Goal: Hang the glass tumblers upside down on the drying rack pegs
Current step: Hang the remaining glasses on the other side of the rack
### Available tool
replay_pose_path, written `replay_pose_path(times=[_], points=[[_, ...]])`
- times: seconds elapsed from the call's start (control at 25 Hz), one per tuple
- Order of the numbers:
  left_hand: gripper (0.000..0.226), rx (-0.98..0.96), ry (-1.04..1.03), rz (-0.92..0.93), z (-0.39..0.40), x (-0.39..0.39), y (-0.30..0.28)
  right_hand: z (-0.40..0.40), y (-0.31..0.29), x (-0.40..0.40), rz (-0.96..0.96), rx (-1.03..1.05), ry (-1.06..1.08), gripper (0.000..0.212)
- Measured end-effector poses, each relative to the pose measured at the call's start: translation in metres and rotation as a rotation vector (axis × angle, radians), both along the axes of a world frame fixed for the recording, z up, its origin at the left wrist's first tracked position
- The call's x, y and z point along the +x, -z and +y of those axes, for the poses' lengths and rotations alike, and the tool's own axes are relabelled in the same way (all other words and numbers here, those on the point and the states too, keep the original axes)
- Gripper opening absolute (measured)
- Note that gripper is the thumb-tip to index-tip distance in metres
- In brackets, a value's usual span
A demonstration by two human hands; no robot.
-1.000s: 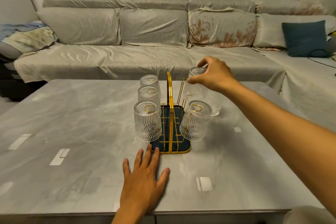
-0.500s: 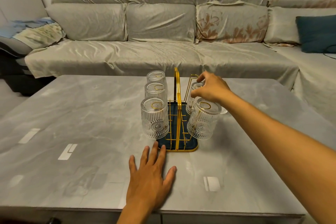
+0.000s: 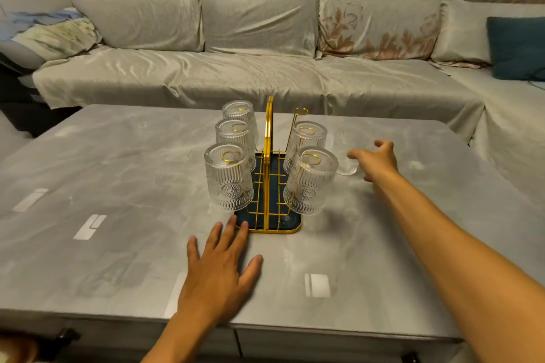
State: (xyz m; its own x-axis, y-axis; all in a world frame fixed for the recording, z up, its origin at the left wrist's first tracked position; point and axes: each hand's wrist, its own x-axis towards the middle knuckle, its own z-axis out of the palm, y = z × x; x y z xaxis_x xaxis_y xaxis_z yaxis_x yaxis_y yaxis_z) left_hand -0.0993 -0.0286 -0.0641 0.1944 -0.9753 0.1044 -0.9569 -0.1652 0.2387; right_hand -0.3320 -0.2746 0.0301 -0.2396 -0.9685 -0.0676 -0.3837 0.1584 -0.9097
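A gold wire drying rack with a dark tray stands mid-table. Three ribbed glass tumblers hang upside down on its left pegs; the nearest is the front left tumbler. On the right side hang two more, a front one and a middle one. The far right peg is bare. One loose tumbler stands on the table right of the rack. My right hand is open beside it, fingers spread, blurred. My left hand lies flat on the table in front of the rack.
The grey marble-look table has its front edge close to me. A long grey covered sofa runs behind it, with a teal cushion at the right and bedding piled at the left.
My right hand lowered a tumbler onto the middle right peg, let go, and moved right and down toward the loose tumbler. The left hand stayed flat on the table.
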Motion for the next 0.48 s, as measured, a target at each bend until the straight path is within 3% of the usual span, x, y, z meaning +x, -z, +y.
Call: replay_pose_path(times=[0.08, 0.16, 0.36, 0.48], points=[[0.071, -0.005, -0.003, 0.012, 0.000, 0.000, -0.001, -0.006, 0.027, 0.004, 0.046, 0.082, -0.083, 0.091], [0.071, 0.000, 0.000, 0.021, 0.000, 0.000, -0.002, -0.015, 0.046, 0.010, 0.049, 0.070, -0.089, 0.100], [0.069, 0.002, -0.010, 0.017, 0.000, 0.002, 0.000, -0.042, 0.060, 0.020, 0.098, 0.116, -0.013, 0.095], [0.068, 0.004, -0.028, 0.021, 0.001, 0.001, 0.003, -0.043, 0.060, 0.022, 0.016, 0.058, 0.002, 0.090]])
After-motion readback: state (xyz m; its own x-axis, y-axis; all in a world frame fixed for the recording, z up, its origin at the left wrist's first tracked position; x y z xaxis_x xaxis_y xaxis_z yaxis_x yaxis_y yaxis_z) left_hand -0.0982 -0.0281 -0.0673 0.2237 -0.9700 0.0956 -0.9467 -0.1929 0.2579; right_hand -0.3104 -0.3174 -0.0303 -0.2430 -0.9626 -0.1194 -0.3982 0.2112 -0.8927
